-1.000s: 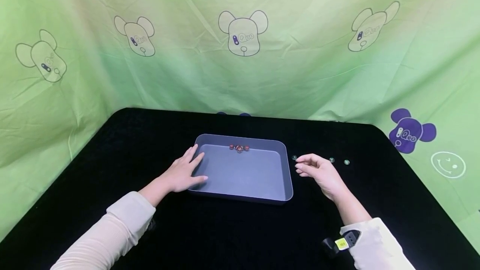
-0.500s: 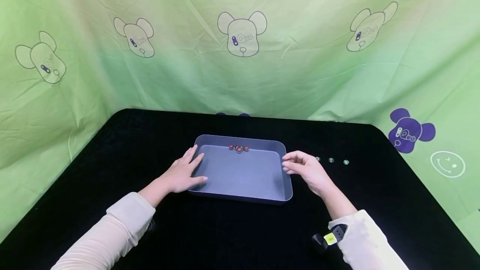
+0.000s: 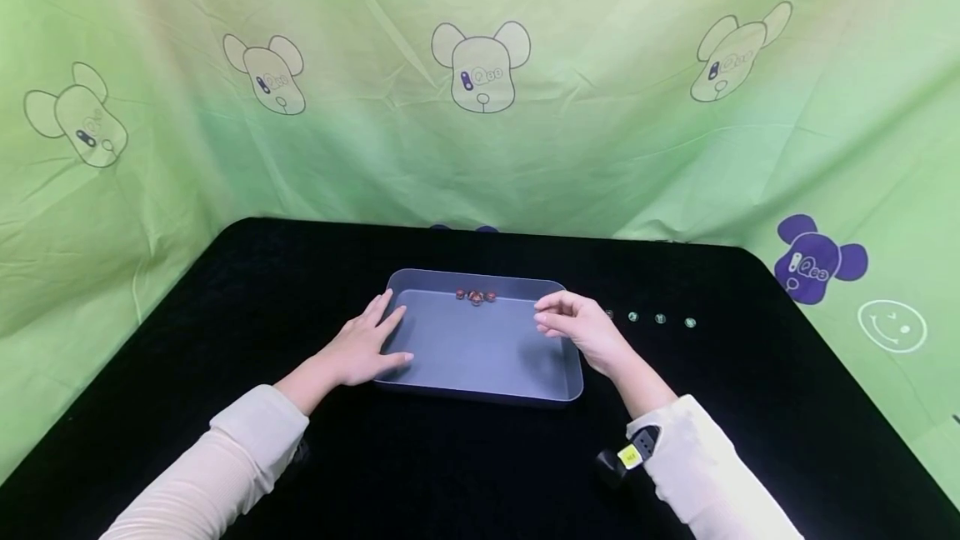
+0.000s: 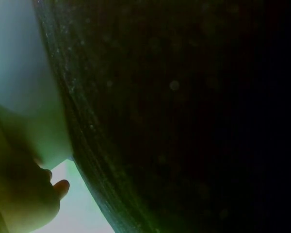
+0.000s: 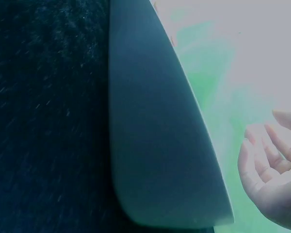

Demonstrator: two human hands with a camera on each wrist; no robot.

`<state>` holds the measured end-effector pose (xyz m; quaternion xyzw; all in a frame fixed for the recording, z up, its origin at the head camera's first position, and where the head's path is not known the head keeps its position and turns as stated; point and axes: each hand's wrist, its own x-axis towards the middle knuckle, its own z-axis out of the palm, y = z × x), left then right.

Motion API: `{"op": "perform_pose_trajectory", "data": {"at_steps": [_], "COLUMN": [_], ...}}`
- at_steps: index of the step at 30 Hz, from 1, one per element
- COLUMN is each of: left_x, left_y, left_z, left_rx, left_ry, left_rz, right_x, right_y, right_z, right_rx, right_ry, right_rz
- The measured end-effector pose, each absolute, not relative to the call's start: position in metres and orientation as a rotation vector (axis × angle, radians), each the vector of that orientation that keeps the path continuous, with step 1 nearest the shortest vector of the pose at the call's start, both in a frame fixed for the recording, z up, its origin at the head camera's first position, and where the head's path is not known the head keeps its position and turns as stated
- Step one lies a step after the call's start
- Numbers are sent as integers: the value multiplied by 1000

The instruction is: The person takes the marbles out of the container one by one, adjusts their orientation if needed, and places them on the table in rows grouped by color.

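Observation:
A grey rectangular baking tray (image 3: 450, 348) lies on the black tabletop. Inside it, along the far wall, sit several small reddish-brown round pieces (image 3: 476, 297). My left hand (image 3: 360, 350) rests over the tray's left rim with fingers spread; the left wrist view catches only a dark fingertip (image 4: 62, 188). Over the tray's right rim hovers my right hand (image 3: 581, 327), its fingers loosely curled. The right wrist view shows those fingers (image 5: 247, 165) apart, nothing visible between them, beside the tray's outer wall (image 5: 160, 121).
Several small round green pieces (image 3: 660, 319) form a row on the table right of the tray, the nearest partly behind my right hand. A green printed curtain (image 3: 360, 148) rises behind and beside the black table (image 3: 315, 265).
My right hand has moved left, from beside the tray to over its right part. This uncovers more green pieces in the row. The left hand and the reddish-brown pieces stay put.

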<state>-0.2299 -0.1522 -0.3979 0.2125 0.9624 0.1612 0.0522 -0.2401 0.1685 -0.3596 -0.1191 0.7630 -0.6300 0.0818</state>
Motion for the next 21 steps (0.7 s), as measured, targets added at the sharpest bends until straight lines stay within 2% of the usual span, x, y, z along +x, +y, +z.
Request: {"op": "perform_pose_trajectory", "data": {"at_steps": [21], "left_x": [-229], "left_y": [-151], "left_z": [-396], "left_rx": [637], "left_ry": [2935], "left_rz": [462], "right_x": [-264], "right_y": [132], "right_z": [-358], "right_rx": [-340], "right_ry": [2277], "right_rz": [-1864]}}
